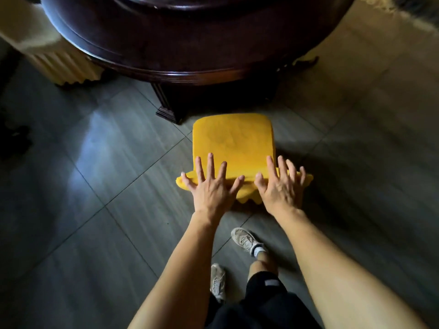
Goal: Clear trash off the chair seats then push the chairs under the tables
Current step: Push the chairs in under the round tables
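Note:
A chair [234,141] in a yellow cover stands on the tiled floor just short of a dark round wooden table [190,41]. Its seat is bare, with no trash on it. My left hand [211,186] and my right hand [280,186] lie flat on top of the chair's back, fingers spread, palms down. Neither hand grips anything. The chair's front edge is near the table's carved pedestal foot [169,112].
Another chair [64,67] in a pale yellow pleated cover is at the table's left. A third yellow chair [306,59] shows at the table's right edge. My feet [247,241] stand behind the chair on grey floor tiles. A dark object [14,141] lies at far left.

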{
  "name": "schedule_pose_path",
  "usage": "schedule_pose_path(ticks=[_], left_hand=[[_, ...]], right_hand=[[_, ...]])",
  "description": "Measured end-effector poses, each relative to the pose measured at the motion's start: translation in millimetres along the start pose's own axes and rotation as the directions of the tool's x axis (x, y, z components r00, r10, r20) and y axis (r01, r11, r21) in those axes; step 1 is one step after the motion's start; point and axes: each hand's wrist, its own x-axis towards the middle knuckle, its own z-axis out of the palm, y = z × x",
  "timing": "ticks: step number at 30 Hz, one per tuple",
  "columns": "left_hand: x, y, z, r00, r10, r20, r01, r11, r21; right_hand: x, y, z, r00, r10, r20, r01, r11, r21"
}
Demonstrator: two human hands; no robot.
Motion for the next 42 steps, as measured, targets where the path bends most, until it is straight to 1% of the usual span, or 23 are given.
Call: schedule_pose_path(ticks=[2,4,10,13,15,16,18,21,23,26,28,34,42], left_hand=[[-0.5,-2.9,1.8,0.999,0.028,0.015,-0.028,1.0,-0.012],[-1.6,-4.4,2.2,0.999,0.029,0.018,-0.029,0.999,-0.02],[-0.6,-3.4,8.5,0.997,0.04,-0.067,-0.04,0.999,0.002],[-1.4,-5.1,13.2,0.991,0.045,-0.123,-0.045,0.999,0.005],[-1.2,-6.0,17.9,0.983,0.058,-0.173,-0.06,0.998,-0.005],[-2.1,-7.0,20.3,0.979,0.062,-0.194,-0.066,0.998,-0.012],[-7.0,-11.8,26.2,0.973,0.066,-0.221,-0.079,0.996,-0.05],[-23.8,-13.7,34.5,0.971,0.055,-0.234,-0.081,0.991,-0.103],[-27.2,-11.9,32.5,0.977,0.036,-0.209,-0.057,0.994,-0.094],[-23.9,-7.0,25.9,0.988,0.002,-0.153,-0.015,0.996,-0.083],[-21.0,-7.5,24.7,0.992,-0.017,-0.127,0.008,0.997,-0.073],[-11.8,-5.2,25.9,0.992,-0.055,-0.117,0.047,0.996,-0.072],[17.5,-4.4,27.3,0.988,-0.062,-0.145,0.048,0.994,-0.094]], right_hand=[[-3.3,-2.1,4.3,0.999,0.033,-0.019,-0.032,0.999,0.018],[-3.5,-2.6,7.2,0.999,0.025,-0.028,-0.024,0.999,0.035],[-3.0,-0.9,15.3,0.989,0.004,-0.15,0.004,0.999,0.052],[-10.9,-6.7,19.3,0.97,0.034,-0.242,-0.007,0.994,0.11],[-15.9,-9.3,21.5,0.962,0.045,-0.271,-0.012,0.993,0.12],[-17.2,-9.4,20.3,0.968,0.041,-0.249,-0.01,0.992,0.122],[-17.7,-6.0,15.1,0.988,0.006,-0.156,0.013,0.993,0.119],[-21.3,7.1,9.6,0.996,-0.088,-0.023,0.09,0.991,0.101],[-21.1,13.1,8.3,0.988,-0.144,0.056,0.137,0.984,0.116],[-17.2,16.5,5.4,0.976,-0.172,0.136,0.153,0.979,0.138],[-14.4,17.1,4.7,0.969,-0.183,0.164,0.161,0.977,0.142],[-6.3,16.6,4.0,0.959,-0.204,0.199,0.178,0.974,0.14],[24.7,12.2,6.3,0.959,-0.217,0.182,0.194,0.971,0.137]])
